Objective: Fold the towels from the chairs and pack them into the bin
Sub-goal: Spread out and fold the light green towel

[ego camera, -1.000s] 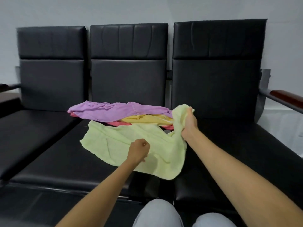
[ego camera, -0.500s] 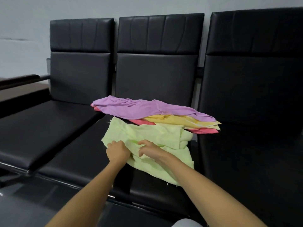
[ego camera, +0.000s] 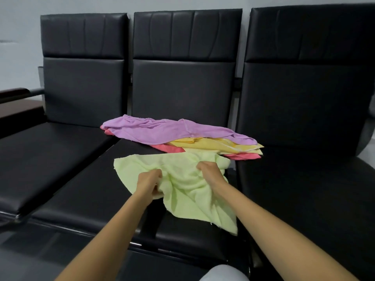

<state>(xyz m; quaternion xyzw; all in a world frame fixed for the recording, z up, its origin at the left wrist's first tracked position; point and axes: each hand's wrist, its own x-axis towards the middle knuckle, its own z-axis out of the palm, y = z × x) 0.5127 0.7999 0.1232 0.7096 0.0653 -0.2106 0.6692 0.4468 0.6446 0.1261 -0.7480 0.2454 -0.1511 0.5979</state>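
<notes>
Hands (ego camera: 150,182) now apart, gripping green towel (ego camera: 188,191)

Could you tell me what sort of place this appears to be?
Probably a waiting area: a row of joined black padded chairs with a wooden armrest stands against a plain wall. Loose towels lie on the middle seat.

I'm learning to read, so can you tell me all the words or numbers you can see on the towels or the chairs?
None: there are no words, numbers or signs to read.
The light green towel, held by the left hand and right hand, is plain.
The purple towel, yellow towel and pink towel show no labels.
The black chairs show no brand.
</notes>
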